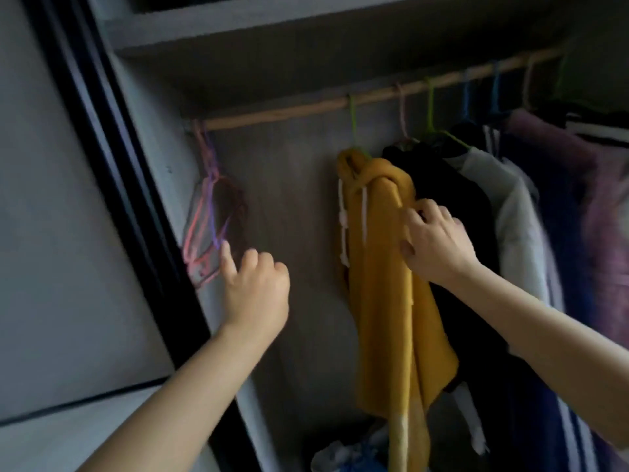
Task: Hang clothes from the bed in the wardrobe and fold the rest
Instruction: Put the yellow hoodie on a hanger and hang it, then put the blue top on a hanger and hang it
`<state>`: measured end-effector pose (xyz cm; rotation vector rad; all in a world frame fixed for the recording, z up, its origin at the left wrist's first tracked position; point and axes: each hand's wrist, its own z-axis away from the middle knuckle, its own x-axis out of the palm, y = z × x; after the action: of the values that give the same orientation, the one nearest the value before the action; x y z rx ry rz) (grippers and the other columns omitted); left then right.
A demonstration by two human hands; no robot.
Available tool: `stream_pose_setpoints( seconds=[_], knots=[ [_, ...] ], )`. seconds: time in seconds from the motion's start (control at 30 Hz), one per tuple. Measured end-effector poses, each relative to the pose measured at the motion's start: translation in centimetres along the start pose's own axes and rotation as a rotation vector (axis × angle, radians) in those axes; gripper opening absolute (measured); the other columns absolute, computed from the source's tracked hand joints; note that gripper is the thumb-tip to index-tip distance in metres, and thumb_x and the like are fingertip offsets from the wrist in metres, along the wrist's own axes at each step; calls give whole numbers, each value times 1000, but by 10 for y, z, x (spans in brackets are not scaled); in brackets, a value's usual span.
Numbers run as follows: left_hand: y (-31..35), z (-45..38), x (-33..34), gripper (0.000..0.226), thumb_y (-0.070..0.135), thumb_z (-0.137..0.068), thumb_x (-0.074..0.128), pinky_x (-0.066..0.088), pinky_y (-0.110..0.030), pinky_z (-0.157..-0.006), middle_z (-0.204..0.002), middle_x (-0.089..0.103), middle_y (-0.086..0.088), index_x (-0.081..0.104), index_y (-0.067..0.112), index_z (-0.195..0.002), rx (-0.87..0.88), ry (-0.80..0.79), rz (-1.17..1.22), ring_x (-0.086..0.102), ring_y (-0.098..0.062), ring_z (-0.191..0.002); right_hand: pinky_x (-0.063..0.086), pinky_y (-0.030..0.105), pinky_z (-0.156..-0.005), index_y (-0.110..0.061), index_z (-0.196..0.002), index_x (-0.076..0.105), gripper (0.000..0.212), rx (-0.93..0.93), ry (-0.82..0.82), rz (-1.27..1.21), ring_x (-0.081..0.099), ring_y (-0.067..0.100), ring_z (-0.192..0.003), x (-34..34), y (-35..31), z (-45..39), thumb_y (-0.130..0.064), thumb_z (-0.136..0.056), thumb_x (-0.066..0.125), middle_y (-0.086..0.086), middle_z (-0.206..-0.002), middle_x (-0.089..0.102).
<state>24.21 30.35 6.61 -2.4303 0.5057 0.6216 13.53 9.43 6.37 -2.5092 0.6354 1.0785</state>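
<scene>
A mustard-yellow hooded garment (384,267) with white drawstrings hangs from a green hanger (354,114) on the wooden rail (289,112) inside the wardrobe. My right hand (435,243) rests against its right shoulder, fingers curled into the yellow fabric. My left hand (255,291) reaches toward a bunch of empty pink and purple hangers (211,219) at the rail's left end, index finger stretched out just short of them, the other fingers loosely curled and holding nothing.
Right of the yellow garment hang a black garment (452,206), a white one (517,219) and purple and striped clothes (585,199). A dark sliding-door frame (112,155) stands at left. Crumpled blue and white items (350,451) lie on the wardrobe floor.
</scene>
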Motion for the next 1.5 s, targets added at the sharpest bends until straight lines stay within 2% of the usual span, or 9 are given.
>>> stream_pose_setpoints(
  seconds=[0.07,0.13,0.23,0.3,0.43,0.67,0.83,1.37,1.5],
  knots=[
    [33,-2,0,8,8,-69,62,49,-46,-83,-77,63,-10,67,6,-75,83,-154,152,61,-30,-80,43,42,-87,-7,-126,52,42,-30,43,-35,47,39,-114,0,21,21,-23,-87,54,17,-130,44],
    [70,-7,8,18,21,-91,47,41,-34,-88,-106,60,-4,60,13,-100,149,-272,289,53,-24,-105,51,43,-69,-2,-103,66,33,-63,88,-26,61,40,-90,0,51,46,-19,-77,59,21,-108,59],
    [141,-12,-9,21,20,-94,40,41,-32,-80,-111,57,-5,56,13,-104,232,-278,555,50,-25,-108,52,42,-57,-3,-79,68,27,-10,-26,60,64,37,-68,-12,115,95,-21,-62,57,19,-87,64],
    [203,-14,-32,20,16,-93,41,43,-34,-78,-110,57,-8,56,10,-105,304,-289,690,51,-29,-107,52,45,-63,-2,-80,69,28,78,-124,137,64,38,-72,-33,171,138,-18,-58,61,20,-89,63],
    [316,-13,-93,21,13,-92,41,38,-32,-74,-112,57,-11,55,7,-106,492,-344,805,53,-31,-105,44,44,-81,1,-99,67,25,322,-144,184,57,41,-98,-97,262,216,-8,-76,63,24,-106,59],
    [507,29,-227,29,17,-91,41,46,-34,-82,-121,57,-13,56,11,-116,744,-380,916,55,-31,-109,52,48,-70,0,-85,68,27,499,-266,224,63,39,-82,-208,400,355,-14,-66,54,22,-89,63],
    [625,62,-304,30,19,-91,44,44,-35,-85,-125,55,-13,56,9,-116,891,-440,970,53,-32,-113,38,32,-90,-8,-117,60,29,634,-243,325,49,26,-115,-269,488,447,-17,-90,52,9,-123,53],
    [911,44,-367,30,20,-94,39,43,-34,-86,-128,52,-10,53,8,-117,1111,-587,889,50,-28,-115,39,26,-79,-6,-105,65,23,1061,-408,278,54,25,-102,-291,740,573,-10,-91,48,7,-110,58],
    [996,30,-372,30,25,-95,43,41,-30,-85,-128,52,-6,53,13,-120,1201,-612,855,50,-23,-116,35,26,-73,2,-96,65,18,1189,-393,207,51,21,-88,-295,811,590,-4,-88,50,-2,-86,52]
  ],
)
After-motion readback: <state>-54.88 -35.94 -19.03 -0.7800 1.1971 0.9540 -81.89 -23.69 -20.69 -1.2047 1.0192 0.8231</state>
